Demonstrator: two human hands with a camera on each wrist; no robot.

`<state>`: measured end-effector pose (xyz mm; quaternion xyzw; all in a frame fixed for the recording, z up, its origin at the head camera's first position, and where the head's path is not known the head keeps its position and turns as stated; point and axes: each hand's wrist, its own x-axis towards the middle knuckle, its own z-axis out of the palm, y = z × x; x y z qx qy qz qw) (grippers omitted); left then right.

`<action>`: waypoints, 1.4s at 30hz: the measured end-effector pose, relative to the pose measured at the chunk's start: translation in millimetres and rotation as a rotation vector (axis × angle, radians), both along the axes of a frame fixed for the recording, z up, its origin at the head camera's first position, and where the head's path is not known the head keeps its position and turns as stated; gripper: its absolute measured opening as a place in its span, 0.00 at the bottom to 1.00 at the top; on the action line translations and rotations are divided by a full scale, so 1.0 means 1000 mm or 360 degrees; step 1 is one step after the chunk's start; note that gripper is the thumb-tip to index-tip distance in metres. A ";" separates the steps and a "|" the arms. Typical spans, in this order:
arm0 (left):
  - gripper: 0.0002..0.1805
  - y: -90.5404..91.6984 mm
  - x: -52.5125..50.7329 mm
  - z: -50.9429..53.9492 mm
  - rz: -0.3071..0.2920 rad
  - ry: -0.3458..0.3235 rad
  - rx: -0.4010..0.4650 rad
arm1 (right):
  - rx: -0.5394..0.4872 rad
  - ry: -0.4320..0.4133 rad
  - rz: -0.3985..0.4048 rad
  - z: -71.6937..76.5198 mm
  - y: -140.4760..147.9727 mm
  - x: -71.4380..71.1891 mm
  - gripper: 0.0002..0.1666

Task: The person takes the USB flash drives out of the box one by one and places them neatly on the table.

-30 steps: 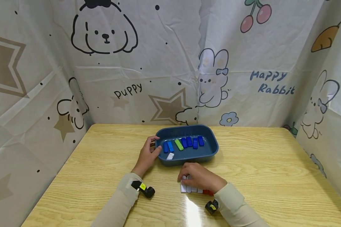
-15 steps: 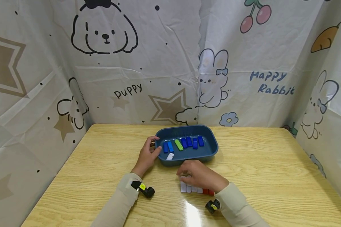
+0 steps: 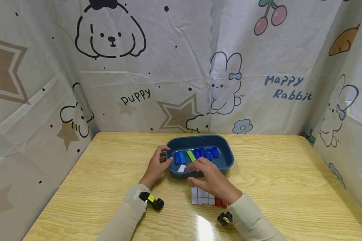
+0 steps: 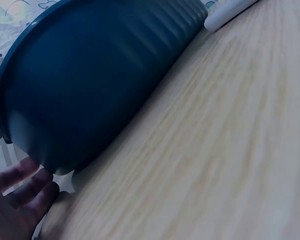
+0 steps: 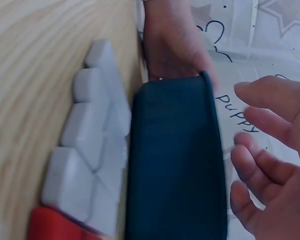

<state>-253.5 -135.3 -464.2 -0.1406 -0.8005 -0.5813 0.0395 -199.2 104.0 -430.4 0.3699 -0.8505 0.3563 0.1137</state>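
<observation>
A dark blue plastic bin [image 3: 185, 174] stands at the middle of the table. Inside lie several dark blue blocks [image 3: 215, 152], a lighter blue block [image 3: 182, 157], a green block [image 3: 191, 155] and a white block [image 3: 181, 168]. My left hand [image 3: 157, 165] grips the bin's left end, thumb at the rim; its lower fingers [image 4: 40, 192] touch the outer wall. Over the bin's front rim hovers my right hand [image 3: 212, 177], fingers apart and nothing held, hiding part of the bin. Below it, white blocks [image 3: 194, 195] and red blocks [image 3: 220, 202] lie side by side.
The wooden table [image 3: 114, 160] reaches back to a printed curtain [image 3: 169, 110], which also hangs at both sides. Each sleeve carries a small black wrist camera [image 3: 158, 204].
My right hand has risen from the white blocks, moving forward over the bin's front, its fingers spreading. The bin has shifted slightly toward me and to the right, my left hand still on it.
</observation>
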 end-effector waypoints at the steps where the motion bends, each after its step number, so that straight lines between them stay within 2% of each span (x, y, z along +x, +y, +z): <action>1: 0.23 0.001 0.003 0.004 -0.0014 0.0000 -0.0015 | 0.0007 0.0023 -0.0027 -0.001 0.000 0.000 0.19; 3: 0.23 0.002 0.005 0.006 -0.0033 -0.0010 -0.0038 | 0.0020 0.0047 -0.0071 -0.004 -0.002 -0.001 0.23; 7: 0.23 0.004 0.007 0.007 -0.0064 0.0006 -0.0057 | 0.0050 0.0014 -0.0113 -0.008 -0.005 -0.003 0.27; 15: 0.22 0.003 0.008 0.005 -0.0110 0.0037 -0.0036 | 0.0216 0.0028 -0.0146 -0.012 -0.013 -0.007 0.29; 18: 0.23 0.003 0.008 0.004 -0.0124 0.0042 -0.0026 | 0.0382 0.0024 -0.0198 -0.014 -0.018 -0.008 0.35; 23: 0.23 0.003 0.007 0.003 -0.0151 0.0042 -0.0031 | 0.0767 0.0026 -0.0296 -0.018 -0.026 -0.008 0.44; 26: 0.23 0.003 0.006 0.003 -0.0153 0.0039 -0.0040 | 0.0846 -0.0008 -0.0265 -0.016 -0.027 -0.007 0.43; 32: 0.23 0.002 0.007 0.005 -0.0159 0.0039 -0.0034 | 0.0888 -0.0196 -0.0122 -0.004 -0.026 -0.009 0.43; 38: 0.23 0.002 0.006 0.002 -0.0145 0.0020 -0.0050 | 0.0955 -0.0305 -0.0114 -0.002 -0.027 -0.011 0.43; 42: 0.23 0.001 -0.004 -0.014 -0.0133 0.0031 -0.0027 | 0.0964 -0.0268 -0.0126 -0.003 -0.027 -0.011 0.44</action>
